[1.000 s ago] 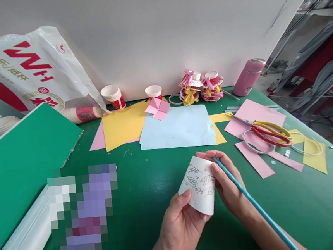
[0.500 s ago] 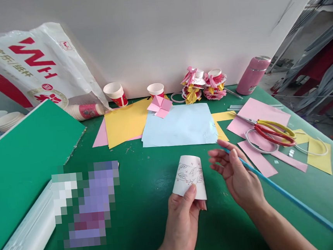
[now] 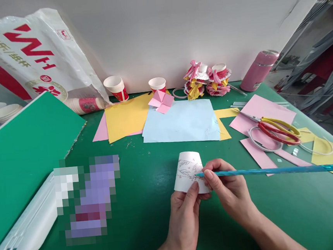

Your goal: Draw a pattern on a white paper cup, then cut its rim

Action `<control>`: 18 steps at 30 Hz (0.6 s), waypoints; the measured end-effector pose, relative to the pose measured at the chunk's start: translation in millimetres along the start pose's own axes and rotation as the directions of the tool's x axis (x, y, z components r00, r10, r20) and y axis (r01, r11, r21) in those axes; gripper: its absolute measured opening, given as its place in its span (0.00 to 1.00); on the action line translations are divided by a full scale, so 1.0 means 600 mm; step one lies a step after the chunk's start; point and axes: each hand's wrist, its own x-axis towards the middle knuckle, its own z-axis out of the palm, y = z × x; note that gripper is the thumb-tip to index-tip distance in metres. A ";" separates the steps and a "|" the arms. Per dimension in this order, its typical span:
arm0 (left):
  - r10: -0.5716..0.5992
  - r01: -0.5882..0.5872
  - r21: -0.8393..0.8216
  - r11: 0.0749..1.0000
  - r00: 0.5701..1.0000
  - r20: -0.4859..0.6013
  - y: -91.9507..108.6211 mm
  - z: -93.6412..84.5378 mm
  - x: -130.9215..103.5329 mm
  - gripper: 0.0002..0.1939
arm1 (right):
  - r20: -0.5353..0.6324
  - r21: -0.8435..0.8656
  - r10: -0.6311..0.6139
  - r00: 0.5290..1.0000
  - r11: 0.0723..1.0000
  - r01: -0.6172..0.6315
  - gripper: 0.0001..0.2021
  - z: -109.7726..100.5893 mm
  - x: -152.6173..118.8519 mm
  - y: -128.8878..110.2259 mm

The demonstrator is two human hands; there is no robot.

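My left hand holds a white paper cup with its narrow end up. The thumb presses on the cup's side, and the other fingers are mostly hidden beneath and behind it. Fine dark leaf sprigs and small reddish crosses are drawn across the cup's wall. Between thumb and fingers, my right hand grips a long blue pencil. The pencil lies nearly level, its pointed tip at the drawn pattern and its blunt end far to the right. Whether the tip touches the cup is too small to tell.
Behind lie blue paper, yellow paper and a folded pink piece. Scissors rest on pink paper at right, near a pink flask. Decorated cups stand by the wall. A green board slants at left.
My right hand has moved left to the cup and closed around the pencil near its tip. The pencil has swung from a slant to nearly level, its tip now at the drawing.
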 end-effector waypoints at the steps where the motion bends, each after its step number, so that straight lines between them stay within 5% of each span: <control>1: -0.001 0.001 0.003 1.000 1.000 0.008 -0.001 0.000 0.000 0.08 | -0.005 -0.015 0.004 1.000 1.000 -0.004 0.05 0.000 0.000 0.004; 18: -0.045 0.044 -0.046 0.998 0.999 -0.027 0.001 0.002 0.005 0.09 | 0.007 -0.200 0.003 1.000 0.980 -0.001 0.07 0.002 0.000 0.022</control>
